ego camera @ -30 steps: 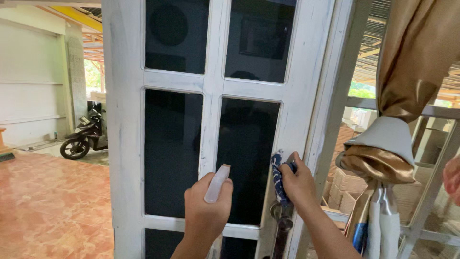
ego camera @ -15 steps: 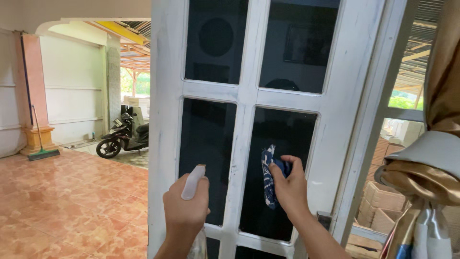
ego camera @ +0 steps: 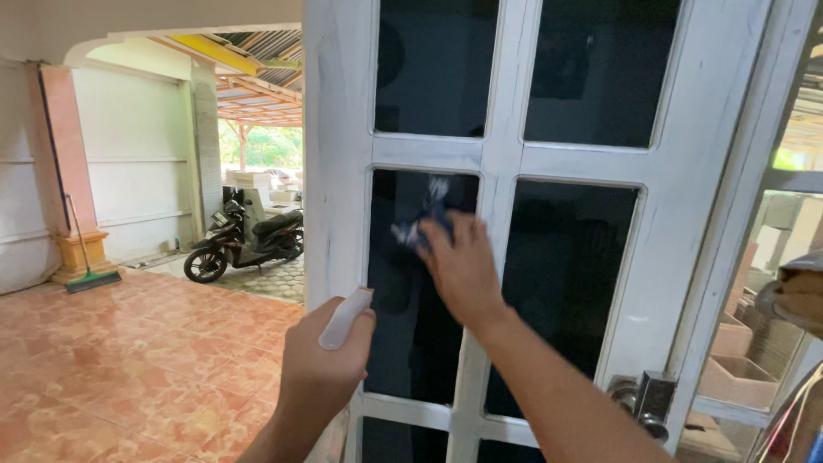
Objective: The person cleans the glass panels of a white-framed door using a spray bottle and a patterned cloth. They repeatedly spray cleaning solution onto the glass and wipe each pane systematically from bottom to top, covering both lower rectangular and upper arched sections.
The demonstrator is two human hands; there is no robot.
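Note:
A white-framed door point(ego camera: 506, 163) with dark glass panes fills the middle of the view. My right hand point(ego camera: 460, 266) presses a blue patterned cloth point(ego camera: 424, 225) against the top of the lower-left pane point(ego camera: 411, 291); the cloth looks blurred. Lower down, my left hand point(ego camera: 321, 364) is closed around a spray bottle whose white trigger head point(ego camera: 345, 317) points at the same pane. The bottle's body is hidden behind the hand.
A metal door handle point(ego camera: 641, 399) sits at the door's right edge. A motorbike point(ego camera: 244, 240) is parked beyond the orange tiled floor point(ego camera: 129, 360). A broom point(ego camera: 86, 249) leans by a pillar at left. Stacked boxes point(ego camera: 737, 360) and a tied gold curtain point(ego camera: 801, 296) are at right.
My right hand moved the cloth from the lower-right pane, up and left across the mullion, onto the lower-left pane. The view shifted left. The left hand kept hold of the spray bottle.

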